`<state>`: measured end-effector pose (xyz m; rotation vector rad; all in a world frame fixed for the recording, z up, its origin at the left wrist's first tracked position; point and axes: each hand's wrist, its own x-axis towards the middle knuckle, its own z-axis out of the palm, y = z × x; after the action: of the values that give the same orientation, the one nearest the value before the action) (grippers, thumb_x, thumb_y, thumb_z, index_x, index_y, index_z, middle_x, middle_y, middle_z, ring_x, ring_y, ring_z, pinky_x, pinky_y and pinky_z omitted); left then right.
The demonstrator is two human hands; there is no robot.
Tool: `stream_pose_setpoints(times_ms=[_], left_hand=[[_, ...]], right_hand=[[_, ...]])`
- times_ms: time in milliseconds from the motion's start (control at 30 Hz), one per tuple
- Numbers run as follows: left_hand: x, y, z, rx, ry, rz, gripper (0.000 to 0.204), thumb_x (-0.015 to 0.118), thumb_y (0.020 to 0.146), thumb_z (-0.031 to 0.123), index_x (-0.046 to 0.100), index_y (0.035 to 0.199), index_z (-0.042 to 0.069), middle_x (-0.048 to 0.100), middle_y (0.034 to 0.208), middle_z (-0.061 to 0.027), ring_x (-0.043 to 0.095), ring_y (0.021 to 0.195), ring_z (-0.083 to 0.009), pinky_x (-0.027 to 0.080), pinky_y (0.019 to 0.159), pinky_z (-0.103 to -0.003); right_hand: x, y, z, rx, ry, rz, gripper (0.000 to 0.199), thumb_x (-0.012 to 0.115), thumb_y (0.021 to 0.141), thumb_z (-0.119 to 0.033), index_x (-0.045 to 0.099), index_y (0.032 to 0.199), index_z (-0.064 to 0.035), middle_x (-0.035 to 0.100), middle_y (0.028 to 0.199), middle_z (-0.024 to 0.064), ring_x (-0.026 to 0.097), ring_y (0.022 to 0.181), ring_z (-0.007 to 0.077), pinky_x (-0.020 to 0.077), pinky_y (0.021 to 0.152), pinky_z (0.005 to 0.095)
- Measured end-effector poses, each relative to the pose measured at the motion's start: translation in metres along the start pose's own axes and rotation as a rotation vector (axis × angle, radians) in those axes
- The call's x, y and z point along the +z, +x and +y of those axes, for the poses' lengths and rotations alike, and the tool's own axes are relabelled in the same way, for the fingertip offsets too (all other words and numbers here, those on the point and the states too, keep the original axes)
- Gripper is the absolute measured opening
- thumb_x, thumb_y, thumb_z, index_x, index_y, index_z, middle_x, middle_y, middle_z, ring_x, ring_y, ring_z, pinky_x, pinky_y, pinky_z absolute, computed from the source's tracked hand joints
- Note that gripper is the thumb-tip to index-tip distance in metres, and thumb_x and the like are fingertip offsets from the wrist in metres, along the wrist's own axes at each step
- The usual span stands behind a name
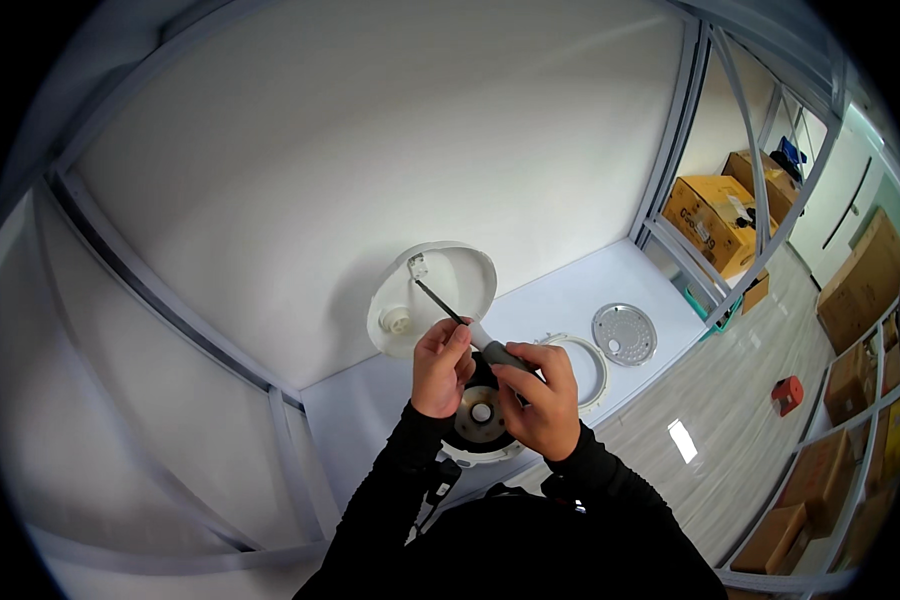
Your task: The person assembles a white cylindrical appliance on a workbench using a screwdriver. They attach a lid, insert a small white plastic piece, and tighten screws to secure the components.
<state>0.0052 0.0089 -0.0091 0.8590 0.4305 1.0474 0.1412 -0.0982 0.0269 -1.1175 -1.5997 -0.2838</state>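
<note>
A screwdriver (440, 303) with a dark shaft and a grey-and-white handle slants up and left across the cooker. My right hand (542, 400) is closed round the handle. The fingers of my left hand (438, 370) pinch it where the shaft meets the handle. Its tip is at a small white fitting (417, 266) inside the raised white lid (465, 275); whether it touches is too small to tell. Below my hands is the open body of what looks like a rice cooker, with a round metal heating plate (470, 428) partly covered by my hands.
On the white table (550, 300), a white ring (600, 385) lies right of the cooker, and a perforated metal disc (632, 322) lies beyond it. A white wall panel (370, 150) rises behind the lid. Cardboard boxes (705, 215) and a red object (787, 395) are off to the right.
</note>
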Motion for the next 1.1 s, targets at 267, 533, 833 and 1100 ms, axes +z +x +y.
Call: stream_pose_setpoints(times_ms=[267, 533, 833, 1100], left_hand=[[-0.012, 0.003, 0.004, 0.030, -0.211, 0.191, 0.042, 0.047, 0.106, 0.044, 0.060, 0.123, 0.008, 0.063, 0.087, 0.0036, 0.034, 0.054, -0.0052, 0.027, 0.050, -0.023], [-0.015, 0.001, -0.008, 0.128, -0.207, 0.228, 0.019, 0.059, 0.104, 0.024, 0.067, 0.103, 0.006, 0.061, 0.078, 0.0014, 0.035, 0.050, -0.0051, 0.028, 0.048, -0.025], [0.039, -0.011, -0.050, 0.103, -0.167, 0.214, 0.010, 0.058, 0.103, 0.016, 0.062, 0.099, 0.008, 0.062, 0.084, -0.0004, 0.038, 0.054, -0.0049, 0.029, 0.051, -0.024], [0.117, -0.009, -0.131, -0.043, -0.058, 0.357, 0.007, 0.053, 0.099, 0.010, 0.058, 0.103, 0.007, 0.059, 0.087, -0.0040, 0.039, 0.057, -0.0069, 0.031, 0.053, -0.023]], right_hand=[[-0.021, -0.017, 0.012, 0.077, 0.181, -0.013, 0.033, 0.076, 0.071, 0.002, 0.070, 0.102, -0.0050, 0.065, 0.110, 0.0159, 0.063, 0.085, 0.0299, 0.0509, 0.070, 0.0362], [-0.052, -0.038, 0.045, 0.051, 0.258, -0.122, 0.029, 0.077, 0.076, -0.001, 0.067, 0.104, -0.0023, 0.065, 0.110, 0.0200, 0.068, 0.091, 0.0319, 0.0557, 0.076, 0.0367], [-0.120, -0.055, 0.099, 0.064, 0.365, -0.122, 0.031, 0.078, 0.077, -0.001, 0.067, 0.106, -0.0017, 0.065, 0.110, 0.0203, 0.068, 0.092, 0.0324, 0.0549, 0.077, 0.0363], [-0.205, -0.061, 0.180, 0.087, 0.361, -0.108, 0.028, 0.077, 0.082, -0.006, 0.065, 0.107, -0.0001, 0.066, 0.109, 0.0206, 0.067, 0.095, 0.0338, 0.0532, 0.082, 0.0391]])
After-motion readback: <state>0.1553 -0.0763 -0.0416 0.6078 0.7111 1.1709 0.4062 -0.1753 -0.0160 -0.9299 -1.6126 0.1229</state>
